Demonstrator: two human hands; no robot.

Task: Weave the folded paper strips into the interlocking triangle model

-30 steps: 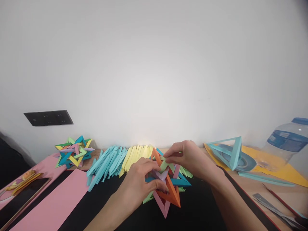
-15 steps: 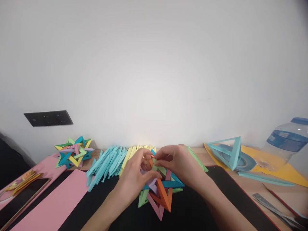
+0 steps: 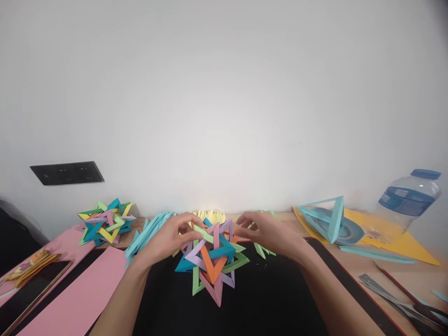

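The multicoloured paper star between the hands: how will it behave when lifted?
The multicoloured paper star is probably light for its size: folded strips around open gaps. Its narrow points may crush if squeezed and, sticking out on many sides, should hinder rolling.

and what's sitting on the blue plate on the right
A light blue folded-paper frame rests on the blue plate. Its strips hide part of the plate, so anything right behind them can't be seen.

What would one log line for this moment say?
left hand: pinching paper star | right hand: beside paper star, fingers parted | scissors: lying at right
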